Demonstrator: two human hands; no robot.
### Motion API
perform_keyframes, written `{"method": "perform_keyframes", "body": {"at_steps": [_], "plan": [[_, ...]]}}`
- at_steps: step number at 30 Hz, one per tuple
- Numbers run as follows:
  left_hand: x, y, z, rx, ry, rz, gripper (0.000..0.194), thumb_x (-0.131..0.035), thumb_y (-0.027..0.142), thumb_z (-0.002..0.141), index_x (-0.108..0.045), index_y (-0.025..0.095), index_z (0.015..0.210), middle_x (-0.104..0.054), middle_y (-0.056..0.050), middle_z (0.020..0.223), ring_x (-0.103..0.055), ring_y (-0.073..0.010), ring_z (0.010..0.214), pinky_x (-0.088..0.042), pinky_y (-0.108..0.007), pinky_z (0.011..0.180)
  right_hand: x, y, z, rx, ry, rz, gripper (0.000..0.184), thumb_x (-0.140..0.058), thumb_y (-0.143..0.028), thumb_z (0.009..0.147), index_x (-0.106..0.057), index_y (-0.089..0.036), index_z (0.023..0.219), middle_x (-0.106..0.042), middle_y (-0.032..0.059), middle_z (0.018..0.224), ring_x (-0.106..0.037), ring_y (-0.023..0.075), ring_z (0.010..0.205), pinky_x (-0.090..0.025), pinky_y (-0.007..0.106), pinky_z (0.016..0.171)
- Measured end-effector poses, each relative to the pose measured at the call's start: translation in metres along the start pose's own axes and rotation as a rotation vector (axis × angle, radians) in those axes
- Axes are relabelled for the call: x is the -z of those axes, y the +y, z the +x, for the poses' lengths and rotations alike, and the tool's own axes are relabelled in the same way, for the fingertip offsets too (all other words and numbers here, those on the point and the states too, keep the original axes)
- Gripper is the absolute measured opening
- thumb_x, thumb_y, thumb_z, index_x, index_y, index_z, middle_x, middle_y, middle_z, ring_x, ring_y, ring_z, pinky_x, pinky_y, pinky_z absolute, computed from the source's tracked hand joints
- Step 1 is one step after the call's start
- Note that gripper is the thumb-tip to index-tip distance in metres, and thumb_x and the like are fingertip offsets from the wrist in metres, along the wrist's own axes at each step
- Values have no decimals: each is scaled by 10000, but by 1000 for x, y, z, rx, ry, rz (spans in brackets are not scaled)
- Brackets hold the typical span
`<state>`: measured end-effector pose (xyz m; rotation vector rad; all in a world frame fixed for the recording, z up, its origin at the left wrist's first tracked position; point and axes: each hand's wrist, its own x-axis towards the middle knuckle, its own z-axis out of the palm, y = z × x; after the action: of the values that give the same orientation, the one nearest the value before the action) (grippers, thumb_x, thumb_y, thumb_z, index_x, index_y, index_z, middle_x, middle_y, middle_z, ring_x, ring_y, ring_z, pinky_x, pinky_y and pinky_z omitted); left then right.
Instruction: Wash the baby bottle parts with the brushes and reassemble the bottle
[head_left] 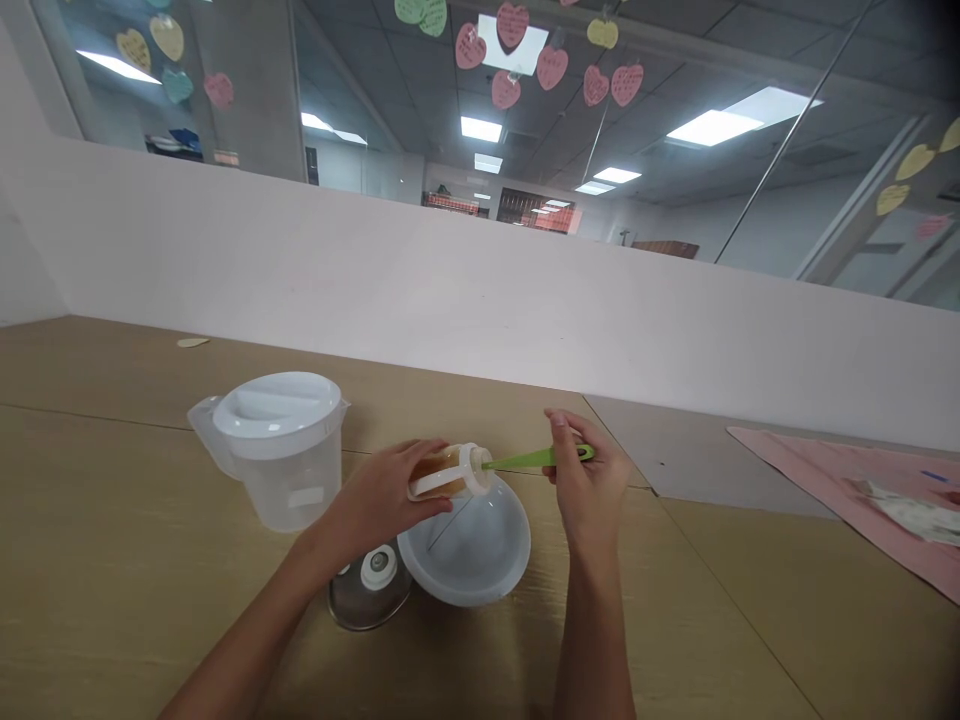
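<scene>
Over the far edge of the bowl point(487, 555), holding a tipped jar point(442, 481) in left fingers point(421, 452) and green utensil point(529, 460) in right fingers point(563, 442), perhaps risking drips onto the tabletop point(712, 610) from off-center tilting.

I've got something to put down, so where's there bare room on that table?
There's bare table between the right hand and the pink cloth, and more left of the pitcher. The middle's crowded: the left hand holds a bottle above the bowl, the right a green tool, and a lid lies close by.
</scene>
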<state>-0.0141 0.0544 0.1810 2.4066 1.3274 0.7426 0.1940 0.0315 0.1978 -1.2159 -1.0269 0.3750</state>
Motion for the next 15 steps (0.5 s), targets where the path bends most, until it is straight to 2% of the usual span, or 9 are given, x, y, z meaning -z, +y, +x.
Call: {"method": "perform_keyframes", "body": {"at_steps": [3,7,10,12,15], "plan": [[-1,0,-2,-10,-35,-1,613,-568,494,780,-388,275,1323,-548,-46,1277,-543,-251,1109,-427,-349,910,1,-2,1,-44,-108,-13,436,-614,-517,736,-701,-130,916,-575,-2,622,-465,73,414,-382,186,371],[-3,3,-6,-75,-60,-7,620,-450,461,872,-176,341,1415,-438,-31,1388,-491,-237,1184,-406,-347,940,1,-1,2,-24,-86,-38,424,-600,-506,750,-698,-127,913,-561,-11,586,-482,85,419,-368,189,373],[-4,6,-8,-129,-126,-2,497,-372,439,915,-225,396,1388,-418,9,1398,-512,-207,1155,-413,-319,929,2,0,3,-17,-105,-58,418,-597,-502,751,-700,-131,914,-565,-12,580,-484,87,411,-381,198,383],[-3,8,-8,-150,-143,1,441,-358,434,922,-291,389,1355,-432,16,1383,-526,-195,1128,-416,-308,919,2,1,4,-25,-111,-67,426,-601,-507,743,-702,-129,911,-569,-7,580,-484,91,411,-391,204,385],[-2,8,-8,-166,-152,-3,379,-383,416,916,-384,357,1290,-474,12,1333,-542,-188,1084,-424,-291,888,3,3,5,-27,-14,-64,444,-602,-515,736,-704,-123,918,-580,7,605,-492,97,438,-425,212,403]]}}
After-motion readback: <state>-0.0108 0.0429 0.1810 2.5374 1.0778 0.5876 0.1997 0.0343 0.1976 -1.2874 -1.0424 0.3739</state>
